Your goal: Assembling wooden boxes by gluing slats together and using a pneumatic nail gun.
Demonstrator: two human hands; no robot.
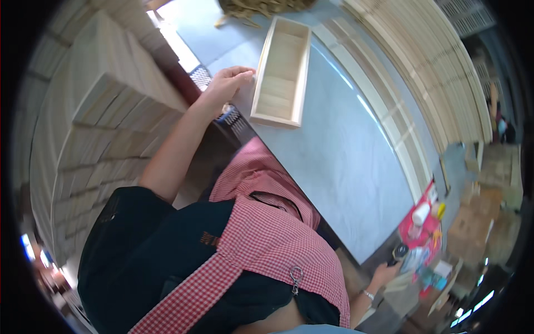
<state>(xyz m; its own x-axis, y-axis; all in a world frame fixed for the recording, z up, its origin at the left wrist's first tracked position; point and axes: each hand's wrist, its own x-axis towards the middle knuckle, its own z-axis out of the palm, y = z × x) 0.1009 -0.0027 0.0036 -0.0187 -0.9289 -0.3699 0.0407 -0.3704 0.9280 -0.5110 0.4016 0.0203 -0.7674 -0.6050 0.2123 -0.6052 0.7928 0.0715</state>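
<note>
An open-topped, pale wooden box (304,83), long and narrow, lies on the grey table (339,161) near its left edge. Its inside is bare wood. My left hand (227,86) is at the box's left wall, fingers bent and closed against it. Far to the right, by the table's near right corner, my right hand (385,273) is wrapped round a dark tool (399,252) with a rounded black end. The tool's exact kind is too small to tell.
Tall stacks of wooden pieces (128,100) rise close on my left. Long pale boards (423,61) line the table's far side. Brown strips (267,6) are heaped at the top. Bottles and a pink sheet (414,231) sit at the right end, with cardboard boxes (473,217) beyond.
</note>
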